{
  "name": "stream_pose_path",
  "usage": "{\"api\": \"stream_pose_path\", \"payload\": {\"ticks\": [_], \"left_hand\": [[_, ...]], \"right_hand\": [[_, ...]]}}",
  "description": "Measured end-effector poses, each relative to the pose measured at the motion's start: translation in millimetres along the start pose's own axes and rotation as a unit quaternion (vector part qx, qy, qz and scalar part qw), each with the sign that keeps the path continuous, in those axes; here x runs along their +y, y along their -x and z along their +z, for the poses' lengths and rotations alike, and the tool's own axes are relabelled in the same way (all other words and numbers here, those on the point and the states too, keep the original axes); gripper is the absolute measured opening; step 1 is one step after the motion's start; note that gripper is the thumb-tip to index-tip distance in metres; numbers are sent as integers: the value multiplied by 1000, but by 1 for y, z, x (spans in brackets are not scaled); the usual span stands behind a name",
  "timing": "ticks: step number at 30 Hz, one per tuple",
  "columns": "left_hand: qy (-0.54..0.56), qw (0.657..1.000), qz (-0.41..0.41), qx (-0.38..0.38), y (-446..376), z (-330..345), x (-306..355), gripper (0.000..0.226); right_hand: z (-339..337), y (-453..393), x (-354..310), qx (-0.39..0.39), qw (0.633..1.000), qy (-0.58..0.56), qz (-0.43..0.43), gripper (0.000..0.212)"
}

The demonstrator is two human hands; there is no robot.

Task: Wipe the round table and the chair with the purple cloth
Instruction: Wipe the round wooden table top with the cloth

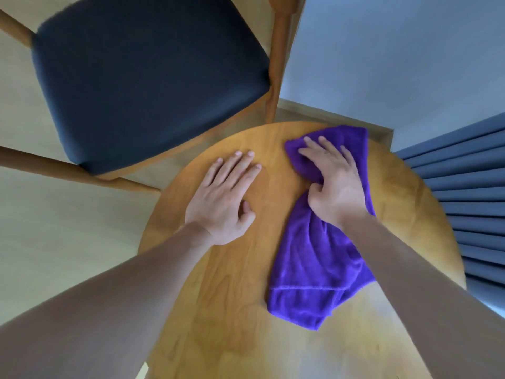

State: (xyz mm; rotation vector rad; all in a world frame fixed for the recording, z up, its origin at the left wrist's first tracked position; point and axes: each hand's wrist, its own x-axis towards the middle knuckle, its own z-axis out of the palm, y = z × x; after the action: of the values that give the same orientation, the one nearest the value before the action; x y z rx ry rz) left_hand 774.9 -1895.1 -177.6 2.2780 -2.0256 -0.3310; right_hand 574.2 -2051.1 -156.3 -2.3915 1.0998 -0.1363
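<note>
A person's two bare hands rested on a round wooden table that filled the lower centre of the frame. The right hand, right of centre, pressed down on a purple cloth, its fingers spread forward over the cloth's upper end while the thumb bunched a fold of fabric against the palm. The cloth lay crumpled on the tabletop, running from near the table's far edge at upper right down toward the lower centre, passing under the right wrist. The left hand, just left of centre, lay flat on the bare wood with fingers straight and close together, holding nothing, apart from the cloth. A chair with a dark seat cushion and a wooden frame stood in the upper left of the frame, close beside the table's far-left edge. Blue pleated curtains hung at the right edge, below a pale wall in the upper right.
</note>
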Motion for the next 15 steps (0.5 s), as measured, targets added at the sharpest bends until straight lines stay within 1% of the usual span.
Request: {"api": "stream_pose_path", "payload": {"ticks": [1,3,5,6,8,10,13,15], "left_hand": [[-1,1000,-2,1,0,0,0,78],[0,1000,-2,2,1,0,0,77],[5,1000,1,7,2,0,-1,77],[7,1000,1,9,3,0,-1,77],[9,1000,1,13,4,-1,-2,76],[18,1000,4,18,4,-2,-2,73],[25,999,3,24,6,-1,-2,71],[23,1000,3,19,4,-1,-2,72]], "right_hand": [[2,-10,-4,33,997,-18,60,76],[13,-29,-29,97,981,-39,165,75],[29,-39,-61,131,964,-39,228,78],[37,-38,-75,133,962,-38,236,80],[51,-25,-94,111,973,-39,198,81],[55,2,-95,54,992,-32,110,82],[43,38,-66,-22,999,-6,-25,78],[28,41,-39,-50,994,38,-85,78]]}}
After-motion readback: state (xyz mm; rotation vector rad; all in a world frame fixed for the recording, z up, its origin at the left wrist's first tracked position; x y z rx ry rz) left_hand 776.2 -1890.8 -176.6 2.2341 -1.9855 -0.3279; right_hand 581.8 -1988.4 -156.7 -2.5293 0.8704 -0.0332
